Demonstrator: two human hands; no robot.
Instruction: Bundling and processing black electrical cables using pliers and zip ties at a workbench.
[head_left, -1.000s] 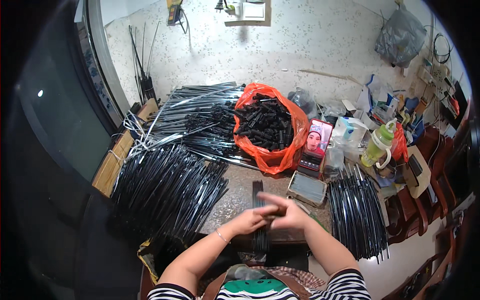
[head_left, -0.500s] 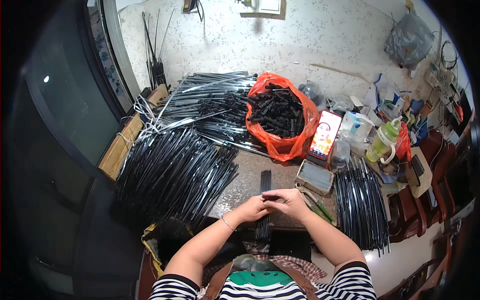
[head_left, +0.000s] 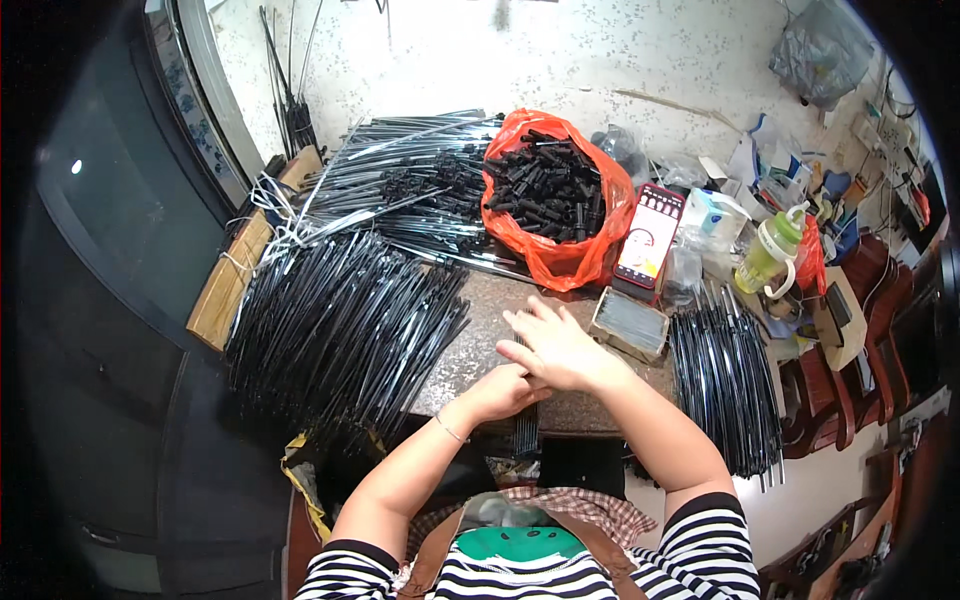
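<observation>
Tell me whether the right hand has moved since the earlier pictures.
Yes. The right hand has opened and reached forward over the left hand, its fingers now nearer the orange bag.

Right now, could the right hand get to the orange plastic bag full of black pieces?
Probably yes. The right hand hovers open over the stone tabletop, and the orange plastic bag sits just beyond it with only bare table between them.

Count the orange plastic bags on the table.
1. The orange bag sits behind the hands, full of short black parts, left of the phone. Clutter at right could hide others.
</observation>
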